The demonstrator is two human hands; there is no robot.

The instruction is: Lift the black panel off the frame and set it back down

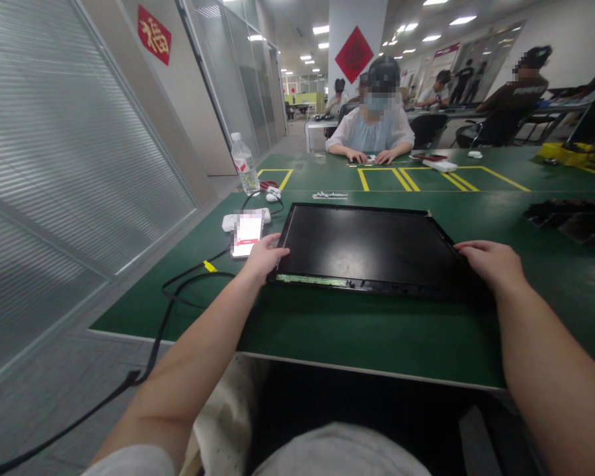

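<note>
A black flat display panel (367,243) lies face up on the green table in front of me, with a greenish strip (312,280) showing along its near left edge. My left hand (266,256) grips its left side, thumb over the frame. On the opposite side my right hand (493,261) pinches the right edge between thumb and fingers. The fingers under both edges are hidden. Just beyond my left hand lies a phone (248,233) with a lit screen, against a white object (228,222).
A clear bottle (246,165) stands at the back left. A black cable (166,317) runs off the table's left edge. Small metallic pieces (330,196) lie behind the panel, and dark parts (570,221) lie at right. A person (371,125) sits across the table.
</note>
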